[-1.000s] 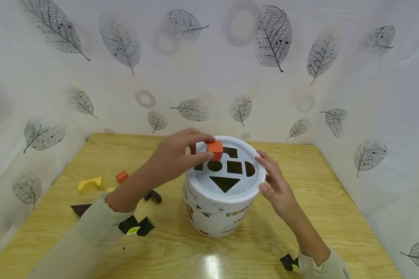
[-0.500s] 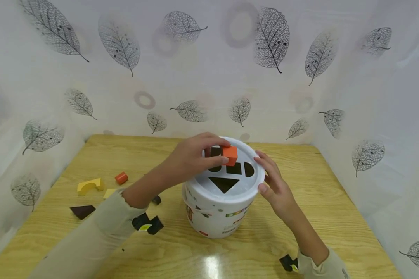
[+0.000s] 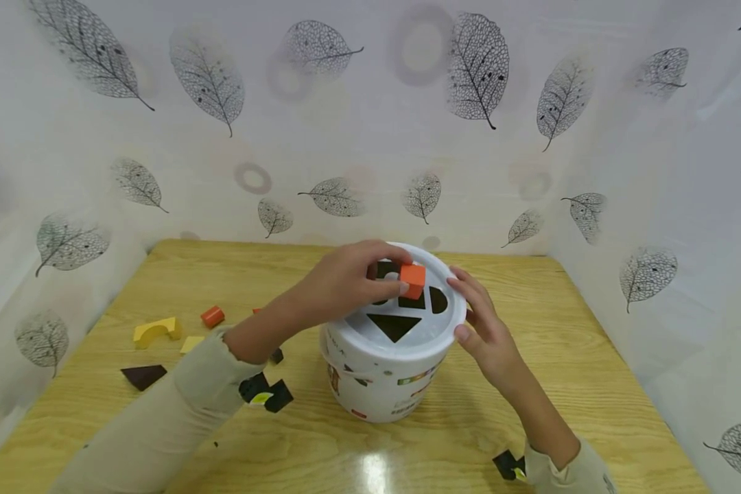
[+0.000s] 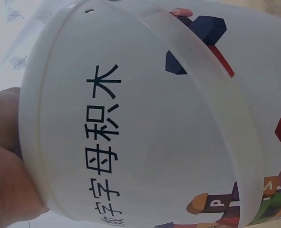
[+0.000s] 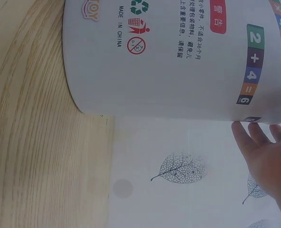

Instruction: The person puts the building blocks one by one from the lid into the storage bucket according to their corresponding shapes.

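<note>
Your left hand (image 3: 358,283) pinches the orange block (image 3: 413,278) over the lid's (image 3: 431,332) square hole (image 3: 412,303); your right hand (image 3: 490,339), fingers relaxed, touches the lid's right edge. Probably light, stiff: hold opposite sides.

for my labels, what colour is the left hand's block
The block is orange-red, clearest in the head view.

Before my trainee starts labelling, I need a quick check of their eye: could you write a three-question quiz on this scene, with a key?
1. What is the left hand pinching?
2. True or false: in the head view, the yellow arch lies to the right of the bucket.
3. Which opening in the lid is nearest the person? A) round B) triangular C) half-round

Key:
1. The orange cube.
2. False; the yellow arch lies to the left of the bucket.
3. B.
</note>
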{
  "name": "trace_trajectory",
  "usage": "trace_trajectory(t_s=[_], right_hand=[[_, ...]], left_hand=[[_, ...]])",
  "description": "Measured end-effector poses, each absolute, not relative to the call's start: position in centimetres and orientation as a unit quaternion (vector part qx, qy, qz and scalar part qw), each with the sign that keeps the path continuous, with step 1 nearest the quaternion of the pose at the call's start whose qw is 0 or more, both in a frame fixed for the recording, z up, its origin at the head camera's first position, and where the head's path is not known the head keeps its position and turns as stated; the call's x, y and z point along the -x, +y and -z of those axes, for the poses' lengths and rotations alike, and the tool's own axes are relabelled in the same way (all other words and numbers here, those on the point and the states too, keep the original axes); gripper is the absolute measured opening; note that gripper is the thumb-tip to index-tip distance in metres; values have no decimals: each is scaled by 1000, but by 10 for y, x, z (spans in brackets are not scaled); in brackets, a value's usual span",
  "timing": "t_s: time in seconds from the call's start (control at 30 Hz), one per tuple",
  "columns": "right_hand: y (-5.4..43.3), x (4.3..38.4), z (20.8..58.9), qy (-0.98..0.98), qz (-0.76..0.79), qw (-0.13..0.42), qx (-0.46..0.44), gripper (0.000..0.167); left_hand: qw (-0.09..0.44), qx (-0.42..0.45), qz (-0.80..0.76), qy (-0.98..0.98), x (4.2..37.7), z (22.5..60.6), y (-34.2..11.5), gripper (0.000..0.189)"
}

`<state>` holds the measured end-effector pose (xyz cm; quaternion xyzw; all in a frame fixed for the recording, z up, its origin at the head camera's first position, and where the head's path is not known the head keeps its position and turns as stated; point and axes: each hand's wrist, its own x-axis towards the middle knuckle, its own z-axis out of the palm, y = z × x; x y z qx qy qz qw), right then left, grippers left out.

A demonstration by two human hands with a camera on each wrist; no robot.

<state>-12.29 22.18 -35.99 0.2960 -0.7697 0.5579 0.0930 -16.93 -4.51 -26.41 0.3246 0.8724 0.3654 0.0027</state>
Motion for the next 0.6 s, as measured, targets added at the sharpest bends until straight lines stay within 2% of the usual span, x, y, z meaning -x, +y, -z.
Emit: trace_trajectory(t_s=[0.23,0.6], right_hand=[[222,122,359,-772,-560,88,-288,55],[221,121,360,-770,-561,86,-290,54]], left_hand=[[43,-298,-358,884,169,259,-39,42],[62,-293,-346,889,168,259,-33,41]])
